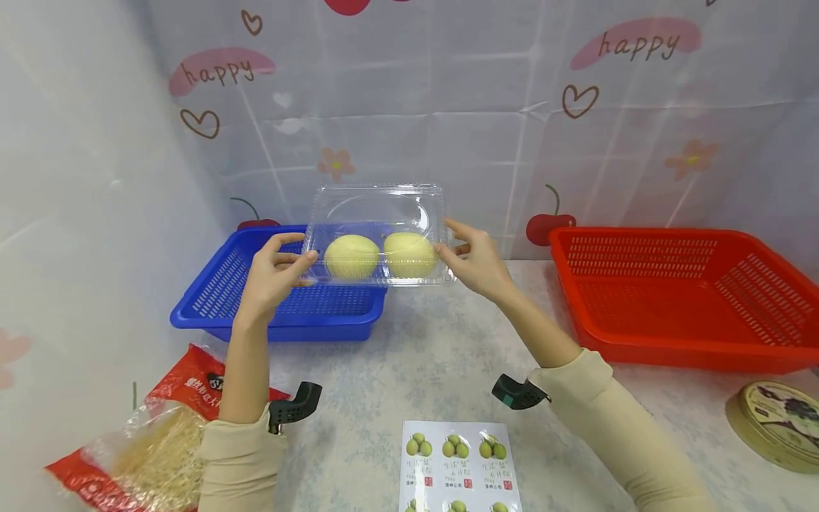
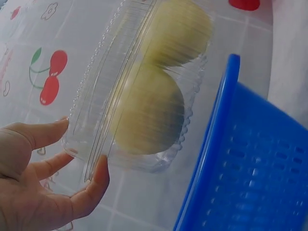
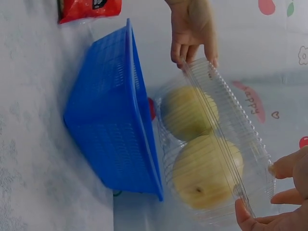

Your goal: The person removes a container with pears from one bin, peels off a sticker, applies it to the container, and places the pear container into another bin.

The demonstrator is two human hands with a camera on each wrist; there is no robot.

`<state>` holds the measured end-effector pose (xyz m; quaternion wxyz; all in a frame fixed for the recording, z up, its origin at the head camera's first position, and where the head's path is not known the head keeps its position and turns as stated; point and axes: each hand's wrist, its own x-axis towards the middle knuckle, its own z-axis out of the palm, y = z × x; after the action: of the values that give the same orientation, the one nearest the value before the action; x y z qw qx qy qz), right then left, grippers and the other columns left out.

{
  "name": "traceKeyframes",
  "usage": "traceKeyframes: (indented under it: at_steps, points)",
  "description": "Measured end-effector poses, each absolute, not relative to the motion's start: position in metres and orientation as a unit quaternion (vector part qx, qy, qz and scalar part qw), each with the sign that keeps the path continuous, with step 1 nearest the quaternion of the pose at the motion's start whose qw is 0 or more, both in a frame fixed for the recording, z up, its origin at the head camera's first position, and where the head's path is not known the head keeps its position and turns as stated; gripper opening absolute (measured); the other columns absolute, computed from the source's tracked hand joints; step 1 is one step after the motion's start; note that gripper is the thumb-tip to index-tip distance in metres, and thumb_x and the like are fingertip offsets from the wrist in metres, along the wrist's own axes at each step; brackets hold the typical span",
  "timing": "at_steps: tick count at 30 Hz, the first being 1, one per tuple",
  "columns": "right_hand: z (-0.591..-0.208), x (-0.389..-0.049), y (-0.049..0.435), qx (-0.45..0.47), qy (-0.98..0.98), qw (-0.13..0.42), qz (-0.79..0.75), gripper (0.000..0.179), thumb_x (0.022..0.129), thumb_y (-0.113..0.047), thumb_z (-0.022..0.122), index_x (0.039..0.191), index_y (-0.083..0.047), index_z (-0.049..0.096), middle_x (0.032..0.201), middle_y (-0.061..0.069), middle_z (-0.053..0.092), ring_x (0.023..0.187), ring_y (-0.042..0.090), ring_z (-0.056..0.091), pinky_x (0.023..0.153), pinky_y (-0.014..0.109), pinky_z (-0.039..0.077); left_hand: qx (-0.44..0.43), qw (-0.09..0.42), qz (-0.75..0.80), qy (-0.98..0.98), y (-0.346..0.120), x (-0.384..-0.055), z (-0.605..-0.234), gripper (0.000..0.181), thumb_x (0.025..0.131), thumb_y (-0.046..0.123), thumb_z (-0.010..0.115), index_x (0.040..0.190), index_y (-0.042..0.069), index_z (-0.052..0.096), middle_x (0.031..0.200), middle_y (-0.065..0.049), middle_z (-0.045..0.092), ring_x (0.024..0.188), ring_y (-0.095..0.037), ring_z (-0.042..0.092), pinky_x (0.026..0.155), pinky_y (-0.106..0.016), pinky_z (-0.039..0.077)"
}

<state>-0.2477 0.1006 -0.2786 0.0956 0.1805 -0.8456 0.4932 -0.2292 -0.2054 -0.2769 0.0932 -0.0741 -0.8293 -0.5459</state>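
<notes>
Between both hands, a clear plastic clamshell box (image 1: 384, 206) is held up in the air, tilted, with its lid down. Inside sit two pale yellow, round, pear-like fruits (image 1: 352, 257) (image 3: 208, 172), side by side. My left hand (image 1: 271, 274) pinches the box's left end between thumb and fingers, as the left wrist view shows at the rim. The right end is pinched by my right hand (image 1: 476, 263), thumb at the near side. A blue plastic basket (image 1: 326, 331) stands below and behind the box, partly hidden by it.
At the right stands a red plastic basket (image 1: 691, 353), with a round tin (image 1: 777, 427) in front of it. A sticker sheet (image 1: 456, 455) printed with green fruits lies at the near middle. Red-and-clear packets (image 1: 160, 448) of dry noodle-like strands lie at the near left.
</notes>
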Motion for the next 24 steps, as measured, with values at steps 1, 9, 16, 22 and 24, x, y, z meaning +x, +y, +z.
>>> traceKeyframes:
  at_steps: [1, 9, 16, 22, 24]
  points:
    - [-0.279, -0.247, 0.104, 0.178, -0.847, 0.098, 0.492, 0.054, 0.091, -0.017, 0.059, 0.139, 0.001, 0.042, 0.137, 0.025, 0.046, 0.101, 0.038, 0.061, 0.075, 0.043, 0.055, -0.078, 0.091, -0.548, -0.828, -0.202, -0.23, -0.277, 0.053, 0.094, 0.025, 0.058, 0.138, 0.002, 0.039, 0.117, -0.025, 0.049, 0.103, -0.038, 0.055, 0.068, -0.023, 0.055]
    - [-0.28, -0.239, 0.127, 0.167, -0.845, 0.139, 0.488, 0.049, 0.091, -0.011, 0.057, 0.136, 0.005, 0.044, 0.136, 0.024, 0.047, 0.098, 0.042, 0.061, 0.082, 0.048, 0.053, -0.085, 0.078, -0.566, -0.816, -0.175, -0.233, -0.283, 0.052, 0.093, 0.021, 0.06, 0.137, 0.002, 0.041, 0.117, -0.026, 0.049, 0.102, -0.04, 0.056, 0.07, -0.029, 0.056]
    - [-0.283, -0.23, 0.146, 0.142, -0.857, 0.142, 0.474, 0.048, 0.094, -0.013, 0.053, 0.139, 0.001, 0.043, 0.138, 0.022, 0.046, 0.105, 0.04, 0.059, 0.084, 0.048, 0.052, -0.088, 0.081, -0.586, -0.802, -0.153, -0.234, -0.29, 0.049, 0.092, 0.016, 0.061, 0.135, 0.001, 0.044, 0.117, -0.026, 0.049, 0.1, -0.039, 0.058, 0.076, -0.045, 0.055]
    - [-0.288, -0.224, 0.16, 0.127, -0.856, 0.143, 0.48, 0.048, 0.095, -0.015, 0.051, 0.14, -0.001, 0.042, 0.138, 0.021, 0.047, 0.106, 0.039, 0.059, 0.086, 0.049, 0.05, -0.096, 0.085, -0.603, -0.787, -0.136, -0.234, -0.295, 0.048, 0.091, 0.011, 0.062, 0.135, 0.0, 0.046, 0.121, -0.027, 0.048, 0.1, -0.039, 0.058, 0.076, -0.041, 0.055]
    - [-0.29, -0.223, 0.164, 0.122, -0.854, 0.147, 0.483, 0.048, 0.095, -0.015, 0.05, 0.14, -0.001, 0.042, 0.138, 0.021, 0.047, 0.106, 0.04, 0.058, 0.087, 0.05, 0.05, -0.105, 0.083, -0.603, -0.787, -0.131, -0.234, -0.296, 0.049, 0.09, 0.01, 0.062, 0.135, 0.0, 0.046, 0.124, -0.027, 0.048, 0.1, -0.038, 0.057, 0.077, -0.041, 0.055]
